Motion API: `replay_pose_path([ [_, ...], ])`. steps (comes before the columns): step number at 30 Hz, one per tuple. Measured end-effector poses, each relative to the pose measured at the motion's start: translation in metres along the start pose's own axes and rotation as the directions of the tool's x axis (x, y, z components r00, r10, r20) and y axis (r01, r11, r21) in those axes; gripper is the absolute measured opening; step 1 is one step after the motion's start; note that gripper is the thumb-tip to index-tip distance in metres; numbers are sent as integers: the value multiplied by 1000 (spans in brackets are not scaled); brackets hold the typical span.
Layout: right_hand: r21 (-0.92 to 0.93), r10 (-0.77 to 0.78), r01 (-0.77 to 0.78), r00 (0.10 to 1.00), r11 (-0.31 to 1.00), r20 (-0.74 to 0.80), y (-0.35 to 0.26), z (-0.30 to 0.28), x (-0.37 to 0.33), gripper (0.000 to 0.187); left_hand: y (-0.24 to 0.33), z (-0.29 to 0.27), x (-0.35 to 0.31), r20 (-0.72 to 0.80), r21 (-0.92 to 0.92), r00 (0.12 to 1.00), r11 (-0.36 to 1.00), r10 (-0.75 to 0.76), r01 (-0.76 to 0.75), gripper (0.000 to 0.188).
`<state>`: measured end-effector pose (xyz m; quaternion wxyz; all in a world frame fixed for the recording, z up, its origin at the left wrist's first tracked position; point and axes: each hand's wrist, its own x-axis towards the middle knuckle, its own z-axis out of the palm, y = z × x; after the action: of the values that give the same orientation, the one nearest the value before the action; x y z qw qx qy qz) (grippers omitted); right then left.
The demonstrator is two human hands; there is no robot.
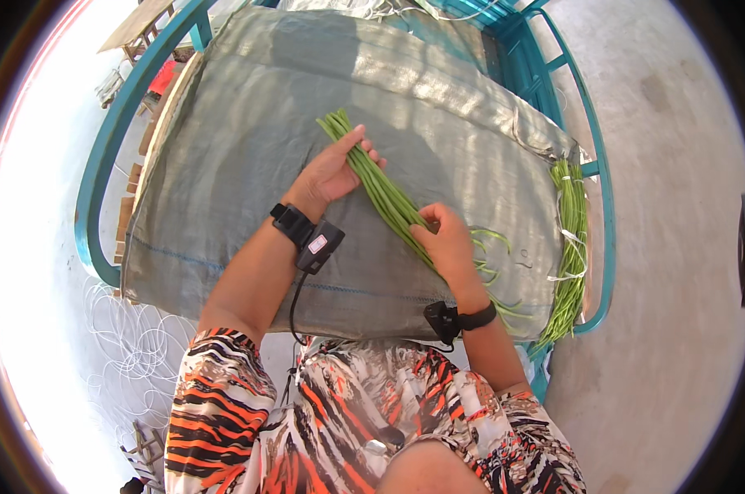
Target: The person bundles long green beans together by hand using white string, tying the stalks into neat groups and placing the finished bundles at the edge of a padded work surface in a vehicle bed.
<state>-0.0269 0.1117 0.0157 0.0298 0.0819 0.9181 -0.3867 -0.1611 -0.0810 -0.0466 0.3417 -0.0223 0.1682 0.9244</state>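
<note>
Two hands are at one bundle of long green stems (386,194), which lies slantwise between them above the grey sheet (249,181). Left hand (331,174) first: its fingers (373,154) are clamped around the bundle just below its blunt ends, which poke out beyond the thumb. Lower along the stems, the right hand (455,247) bends its thumb and forefinger against the bundle (whether they grip it firmly, I cannot tell). Thin, curling tips (494,240) spread out just beside the right fingers, on their outer side.

Behind the left fingers, toward the body, a black wristband (290,224) carries a small dark box (319,247) with a cable; another dark device (443,321) sits at the right wrist. Well out to the right of the right fingers, a second bundle (567,267) lies at the sheet's edge, bound with white ties (572,237). Farther out still, a teal metal frame (603,206) curves around the sheet. Well apart from the left fingers, beyond the frame, white string (133,325) tangles on the floor (loose loops, mostly), and a red item (163,77) shows past the frame's far left corner.
</note>
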Motion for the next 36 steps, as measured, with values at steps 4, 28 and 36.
replay_pose_path([
  [4, 249, 107, -114, 993, 962, 42, 10, 4, -1, 17, -4, -1, 5, 10, -31, 1000, 999, -9, 10, 26],
  [28, -491, -194, -47, 883, 870, -428, 80, -57, -72, 10, -14, -1, 16, 74, 6, 996, 999, 43, -43, 24],
  [36, -487, -21, -318, 820, 813, -572, 141, -117, -43, 14, -8, -1, 7, 7, 58, 997, 996, 71, -71, 27],
])
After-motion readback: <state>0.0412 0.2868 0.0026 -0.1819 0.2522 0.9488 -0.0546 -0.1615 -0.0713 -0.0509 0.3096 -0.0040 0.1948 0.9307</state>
